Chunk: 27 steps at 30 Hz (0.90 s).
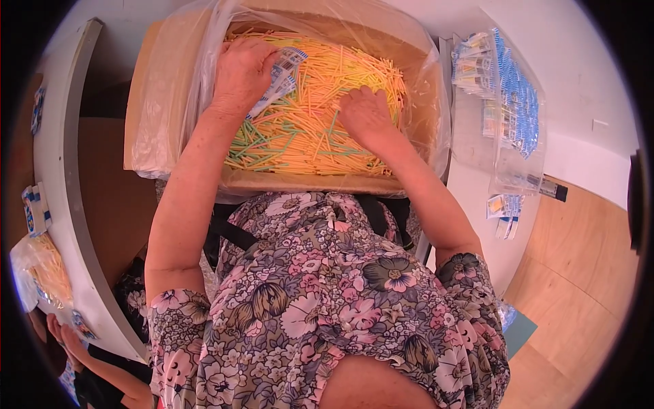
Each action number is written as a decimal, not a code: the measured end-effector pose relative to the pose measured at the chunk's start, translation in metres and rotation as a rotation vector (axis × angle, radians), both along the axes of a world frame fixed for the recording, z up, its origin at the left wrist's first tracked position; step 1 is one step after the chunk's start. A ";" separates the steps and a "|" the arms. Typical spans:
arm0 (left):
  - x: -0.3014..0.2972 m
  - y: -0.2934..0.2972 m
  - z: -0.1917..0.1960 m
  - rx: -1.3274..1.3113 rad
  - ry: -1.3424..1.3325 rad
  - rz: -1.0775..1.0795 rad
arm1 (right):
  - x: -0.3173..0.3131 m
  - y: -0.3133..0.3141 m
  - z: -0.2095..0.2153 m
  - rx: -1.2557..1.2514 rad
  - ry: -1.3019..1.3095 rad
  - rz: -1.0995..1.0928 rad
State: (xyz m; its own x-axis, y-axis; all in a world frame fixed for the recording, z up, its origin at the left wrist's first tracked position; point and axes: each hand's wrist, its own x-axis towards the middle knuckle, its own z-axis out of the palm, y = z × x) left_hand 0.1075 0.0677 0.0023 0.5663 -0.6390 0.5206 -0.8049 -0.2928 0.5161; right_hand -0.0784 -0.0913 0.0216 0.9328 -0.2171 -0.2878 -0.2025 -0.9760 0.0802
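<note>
A big cardboard box (300, 180) lined with clear plastic holds a deep heap of thin coloured sticks (300, 153), mostly orange and yellow with some green ones. At the heap's left side, my left hand (243, 76) is closed on small flat blue-and-white printed packets (283, 73), which fan out to the right of its thumb. My right hand (368, 117) rests on the right half of the heap, its fingers curled down among the sticks. The fingertips are partly hidden, so how many sticks they grip does not show.
On the right, a clear plastic bin (507, 174) holds rows of similar packets, with a few packets (505, 206) below it. At left, beyond a white table edge (71, 170), lie a bag of sticks (48, 269) and another person's hands (65, 337).
</note>
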 end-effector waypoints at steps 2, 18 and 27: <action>0.000 0.001 0.002 0.008 0.006 0.002 | -0.005 -0.004 0.019 0.015 -0.012 0.005; -0.005 -0.006 0.024 -0.552 1.426 -0.141 | 0.028 -0.058 -0.001 1.927 -0.327 -1.074; -0.008 -0.004 0.021 -0.440 1.578 -0.324 | 0.057 -0.084 -0.028 2.117 -0.311 -1.040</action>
